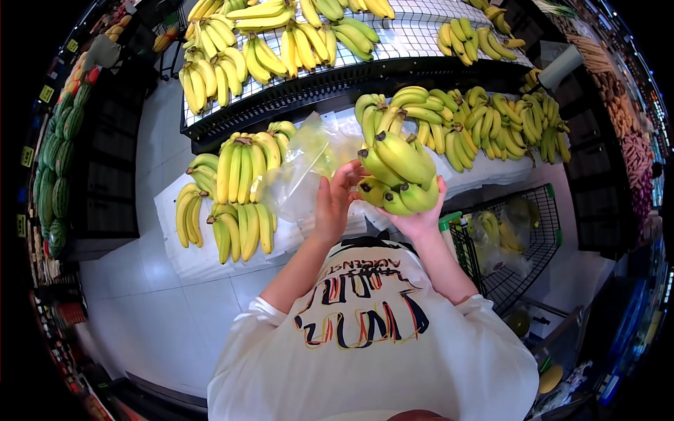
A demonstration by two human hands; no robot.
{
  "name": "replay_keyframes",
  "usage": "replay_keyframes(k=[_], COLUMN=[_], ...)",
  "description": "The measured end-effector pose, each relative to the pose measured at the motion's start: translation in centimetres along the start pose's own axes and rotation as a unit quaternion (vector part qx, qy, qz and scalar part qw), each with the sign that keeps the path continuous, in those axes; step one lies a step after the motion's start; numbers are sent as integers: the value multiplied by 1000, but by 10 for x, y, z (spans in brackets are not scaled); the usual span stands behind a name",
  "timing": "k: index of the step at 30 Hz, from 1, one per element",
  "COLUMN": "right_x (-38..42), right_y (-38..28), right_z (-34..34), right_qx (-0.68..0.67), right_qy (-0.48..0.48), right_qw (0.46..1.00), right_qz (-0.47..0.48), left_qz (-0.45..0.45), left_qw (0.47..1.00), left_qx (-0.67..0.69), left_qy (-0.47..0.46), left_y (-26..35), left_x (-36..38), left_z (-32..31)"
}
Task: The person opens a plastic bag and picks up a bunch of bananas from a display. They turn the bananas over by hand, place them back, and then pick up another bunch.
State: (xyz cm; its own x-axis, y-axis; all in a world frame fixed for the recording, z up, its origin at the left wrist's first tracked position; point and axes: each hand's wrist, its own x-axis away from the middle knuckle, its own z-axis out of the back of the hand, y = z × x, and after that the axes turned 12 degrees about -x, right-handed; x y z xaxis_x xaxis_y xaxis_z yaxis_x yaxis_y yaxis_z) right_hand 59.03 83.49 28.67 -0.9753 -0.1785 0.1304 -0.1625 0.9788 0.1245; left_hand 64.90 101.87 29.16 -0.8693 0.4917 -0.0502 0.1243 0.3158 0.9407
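A bunch of greenish-yellow bananas [399, 168] is held up in front of my chest, its dark tips toward me. My right hand [420, 219] is closed around its underside and right side, supporting it. On the other side, my left hand [337, 196] is cupped with thumb and fingers apart, fingertips right at the bunch's left edge. A clear plastic bag [298, 172] spreads just behind and left of that hand, over part of the display. Yellow banana bunches [242, 168] lie left of the bag, and greener bunches [484, 123] lie beyond the held one.
A tiered stand with a black rail [267, 105] carries more bananas above. At my right stands a shopping cart [540, 224] with bagged fruit [502, 231] inside. Watermelons [60, 161] line the far left; root vegetables [618, 91] fill the right shelf. A plastic bag roll [560, 67] is upper right.
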Motion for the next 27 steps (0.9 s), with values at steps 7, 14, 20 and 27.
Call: replay_keyframes(k=[7, 14, 20, 27], right_x=[15, 39, 57, 66], right_y=[-20, -49, -60, -62], right_z=[44, 60, 73, 82], right_qx=[-66, -38, -74, -54], right_qy=[-40, -119, -83, -85], right_qw=[996, 992, 992, 993], right_qz=[41, 36, 59, 67], left_qz=[197, 86, -3, 209], left_qw=[976, 809, 743, 575], left_qx=[-92, -580, -665, -790], left_qy=[-27, 38, 75, 42], left_y=[-53, -75, -9, -35], left_x=[4, 25, -78, -161], left_z=[42, 58, 72, 117])
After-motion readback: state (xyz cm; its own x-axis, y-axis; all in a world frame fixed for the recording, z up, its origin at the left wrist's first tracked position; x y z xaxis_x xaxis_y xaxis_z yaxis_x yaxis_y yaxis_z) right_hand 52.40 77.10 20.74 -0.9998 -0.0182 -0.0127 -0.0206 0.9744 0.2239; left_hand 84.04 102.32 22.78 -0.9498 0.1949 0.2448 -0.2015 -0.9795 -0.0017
